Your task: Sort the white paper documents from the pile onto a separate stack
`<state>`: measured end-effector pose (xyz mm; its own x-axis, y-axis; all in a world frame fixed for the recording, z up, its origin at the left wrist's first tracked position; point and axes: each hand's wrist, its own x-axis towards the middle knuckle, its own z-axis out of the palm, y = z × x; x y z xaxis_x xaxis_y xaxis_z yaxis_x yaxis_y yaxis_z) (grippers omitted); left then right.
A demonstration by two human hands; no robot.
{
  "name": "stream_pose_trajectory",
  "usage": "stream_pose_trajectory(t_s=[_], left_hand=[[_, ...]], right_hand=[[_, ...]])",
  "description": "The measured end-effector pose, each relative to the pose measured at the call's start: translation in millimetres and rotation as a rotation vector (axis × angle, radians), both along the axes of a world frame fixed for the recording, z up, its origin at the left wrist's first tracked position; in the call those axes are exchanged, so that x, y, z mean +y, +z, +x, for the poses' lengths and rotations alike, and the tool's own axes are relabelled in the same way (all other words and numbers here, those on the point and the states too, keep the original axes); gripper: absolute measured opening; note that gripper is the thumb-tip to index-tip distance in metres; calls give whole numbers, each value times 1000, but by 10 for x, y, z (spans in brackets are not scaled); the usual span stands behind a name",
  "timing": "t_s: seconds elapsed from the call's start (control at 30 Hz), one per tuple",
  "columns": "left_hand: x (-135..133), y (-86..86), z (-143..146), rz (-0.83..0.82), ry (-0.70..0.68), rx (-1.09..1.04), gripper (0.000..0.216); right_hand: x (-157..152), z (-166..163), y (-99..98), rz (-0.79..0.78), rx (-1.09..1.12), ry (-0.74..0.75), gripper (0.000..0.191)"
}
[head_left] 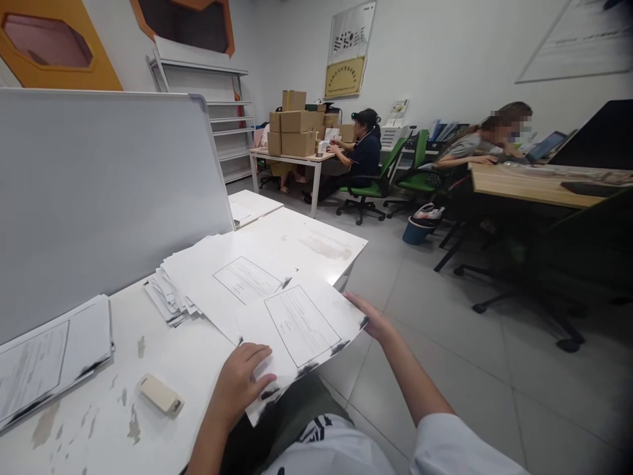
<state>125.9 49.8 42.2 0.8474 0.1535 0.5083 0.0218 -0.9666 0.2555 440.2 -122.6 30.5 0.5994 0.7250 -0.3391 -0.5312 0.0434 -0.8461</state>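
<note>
I hold a white printed sheet [301, 330] over the front edge of the white table [148, 409]. My left hand [242, 382] pinches its near left corner, thumb on top. My right hand [373, 320] supports the sheet's right edge, fingers stretched flat beneath it. Just beyond the sheet lies a fanned pile of similar printed papers [217, 277]. A second stack of papers [49, 356] rests at the table's left end.
A small beige case [161, 394] lies on the table near my left hand. A whiteboard [99, 191] stands along the table's far side. Two seated people work at desks [291, 158] behind, with cardboard boxes [291, 128], green chairs [376, 185] and a blue bucket [418, 227].
</note>
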Motion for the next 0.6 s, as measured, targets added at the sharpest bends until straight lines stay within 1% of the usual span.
stream_pose_trajectory(t_s=[0.03, 0.1, 0.13, 0.2, 0.27, 0.33, 0.47, 0.53, 0.6], left_hand=[[40, -28, 7, -31, 58, -15, 30], [148, -87, 50, -98, 213, -3, 36], [213, -113, 82, -131, 281, 31, 40], [356, -146, 158, -188, 364, 159, 49], [510, -152, 234, -217, 397, 291, 53], [668, -140, 299, -211, 456, 353, 54], [939, -115, 383, -140, 614, 386, 55], [1010, -120, 398, -97, 662, 379, 55], [1025, -134, 395, -51, 689, 331, 56]], right_hand=[[-7, 0, 25, -26, -47, 62, 24], [15, -46, 38, -49, -94, 168, 28], [35, -81, 27, -38, -96, 217, 31], [74, -153, -11, 6, -81, 280, 34], [93, -208, -51, 35, -64, 295, 36], [85, -239, -79, 35, -55, 297, 34], [2, -234, -127, 33, -89, 283, 28], [-56, -216, -166, 21, -115, 254, 24], [-108, -207, -210, -14, -133, 211, 24]])
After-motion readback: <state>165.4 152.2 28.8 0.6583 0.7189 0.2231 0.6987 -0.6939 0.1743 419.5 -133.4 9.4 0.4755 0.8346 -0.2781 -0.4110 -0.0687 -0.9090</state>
